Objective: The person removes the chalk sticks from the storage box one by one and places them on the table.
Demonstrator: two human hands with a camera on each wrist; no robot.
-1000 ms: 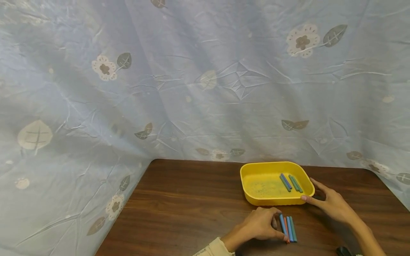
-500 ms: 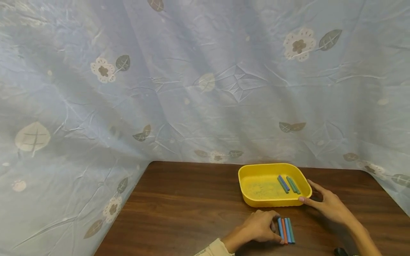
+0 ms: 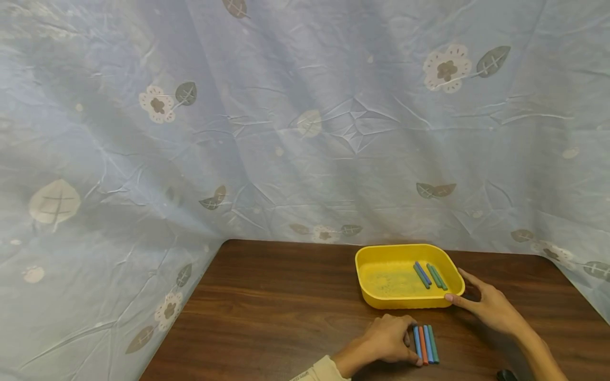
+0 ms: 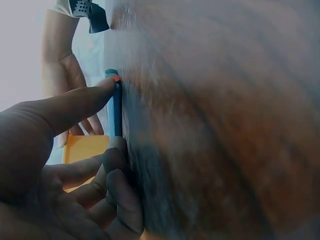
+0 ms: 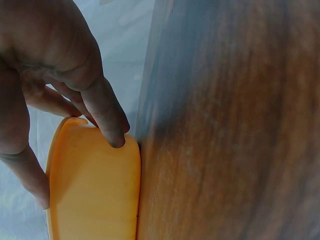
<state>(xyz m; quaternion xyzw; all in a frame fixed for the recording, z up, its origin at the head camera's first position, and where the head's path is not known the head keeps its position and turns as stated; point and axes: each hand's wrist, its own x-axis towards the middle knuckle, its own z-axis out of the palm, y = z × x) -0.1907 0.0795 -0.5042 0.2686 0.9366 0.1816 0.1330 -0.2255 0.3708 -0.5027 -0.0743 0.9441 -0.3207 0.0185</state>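
Head view: the left hand [image 3: 388,339] pinches the blue chalk stick [image 3: 416,341] at 9 o'clock in a row [image 3: 423,346] of four on the bench [image 3: 267,312]. The right hand [image 3: 493,306] grips the yellow tray [image 3: 405,302] at the row's 12 o'clock.

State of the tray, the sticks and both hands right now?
Yellow tray: upright, open on top.
Tray sticks: four, lying toward its right end.
Table sticks: four, lying side by side.
Left hand: thumb and finger at opposite ends of the leftmost blue stick.
Right hand: grips the tray's right end.
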